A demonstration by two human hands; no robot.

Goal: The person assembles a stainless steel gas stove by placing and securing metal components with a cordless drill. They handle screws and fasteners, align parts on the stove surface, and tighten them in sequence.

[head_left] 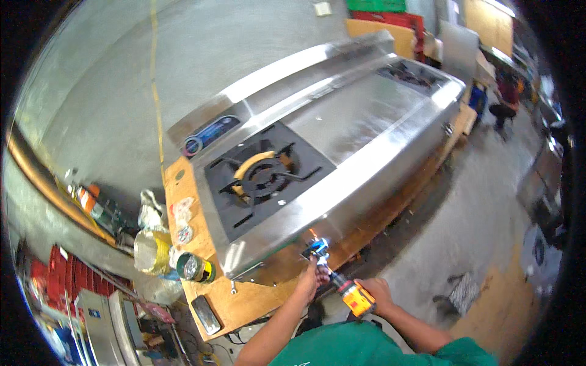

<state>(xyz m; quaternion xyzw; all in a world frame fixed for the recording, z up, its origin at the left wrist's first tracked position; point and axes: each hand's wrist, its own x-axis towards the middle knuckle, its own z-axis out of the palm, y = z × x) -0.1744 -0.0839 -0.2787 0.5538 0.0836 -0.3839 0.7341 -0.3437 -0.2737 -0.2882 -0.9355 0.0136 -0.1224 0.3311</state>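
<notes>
A yellow and black cordless drill (358,300) is gripped in my right hand (376,294), its front end pointing at the front panel of a stainless steel stove (342,189). My left hand (313,276) is closed just ahead of the drill, close to the panel. What its fingers hold is hidden. A bright bluish light (318,246) shows on the steel beside those fingers. On the stove's left side sits a black burner plate (267,174) with a cast-iron trivet and a brass-coloured ring burner (253,165).
The stove rests on a wooden workbench (256,299). At its left end lie a phone (206,315), an open can (195,268), a small metal wrench-like piece (234,287) and a tape roll (184,234). A yellow-white bucket (152,251) stands beside. Another person (505,100) is far right.
</notes>
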